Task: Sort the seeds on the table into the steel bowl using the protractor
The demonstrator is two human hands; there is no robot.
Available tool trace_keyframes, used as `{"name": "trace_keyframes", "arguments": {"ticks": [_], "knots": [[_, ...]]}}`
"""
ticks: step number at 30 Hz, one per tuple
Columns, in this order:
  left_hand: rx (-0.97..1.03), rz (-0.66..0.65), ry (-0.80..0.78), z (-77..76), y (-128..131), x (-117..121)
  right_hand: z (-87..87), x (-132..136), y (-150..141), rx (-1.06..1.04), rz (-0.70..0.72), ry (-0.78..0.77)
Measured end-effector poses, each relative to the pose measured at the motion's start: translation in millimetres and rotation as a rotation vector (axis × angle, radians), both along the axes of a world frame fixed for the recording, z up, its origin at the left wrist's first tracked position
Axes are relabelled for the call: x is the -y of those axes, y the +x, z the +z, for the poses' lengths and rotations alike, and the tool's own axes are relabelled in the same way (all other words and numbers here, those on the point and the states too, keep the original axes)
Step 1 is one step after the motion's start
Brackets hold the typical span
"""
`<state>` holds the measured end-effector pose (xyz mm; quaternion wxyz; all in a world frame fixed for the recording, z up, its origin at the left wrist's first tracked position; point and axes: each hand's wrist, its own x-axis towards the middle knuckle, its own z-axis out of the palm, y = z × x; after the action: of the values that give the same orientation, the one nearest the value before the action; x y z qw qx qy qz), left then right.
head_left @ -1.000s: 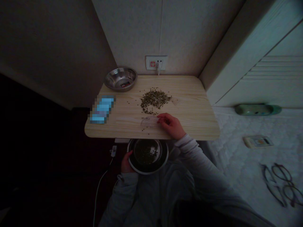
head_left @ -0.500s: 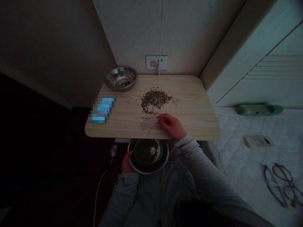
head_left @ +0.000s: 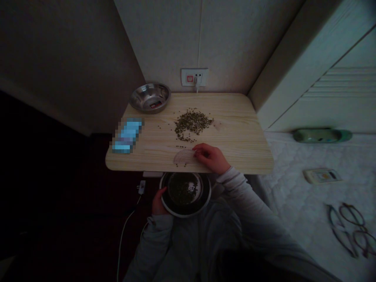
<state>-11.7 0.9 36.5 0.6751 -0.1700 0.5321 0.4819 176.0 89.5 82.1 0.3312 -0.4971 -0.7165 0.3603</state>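
A pile of small dark green beans (head_left: 191,122) lies on the light wooden table (head_left: 241,137). My right hand (head_left: 210,157) rests near the table's front edge, its fingers pinched on a thin translucent card (head_left: 182,156) that lies flat among a few stray beans. Below the table edge my left hand (head_left: 159,202) grips the rim of a steel bowl (head_left: 185,192) with beans in it.
An empty steel bowl (head_left: 150,97) stands at the table's back left, with a blurred blue object (head_left: 127,135) in front of it. A wall socket (head_left: 194,76) with a plug is behind. On the bed to the right lie glasses (head_left: 349,229), a small device (head_left: 321,175) and a green tray (head_left: 321,135).
My right hand has drawn the card a little nearer to the front edge of the table. The bowl held below has shifted slightly to the right.
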Motion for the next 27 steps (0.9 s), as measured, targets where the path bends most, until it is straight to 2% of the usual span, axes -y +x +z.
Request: {"name": "trace_keyframes", "arguments": {"ticks": [6,14,19,27], "knots": [[-0.027,0.005,0.013,-3.5,0,1,0.2,1,2,-0.129,0.0,-0.058],[0.003,-0.011,0.018,-5.2,-1,2,0.4,1,2,-0.018,0.037,-0.027],[-0.079,0.003,0.024,-10.6,-3,3,1.1,0,1,0.048,0.069,0.017],[-0.004,0.013,0.008,-4.9,1,0,1.9,0,2,0.091,0.097,0.017]]}}
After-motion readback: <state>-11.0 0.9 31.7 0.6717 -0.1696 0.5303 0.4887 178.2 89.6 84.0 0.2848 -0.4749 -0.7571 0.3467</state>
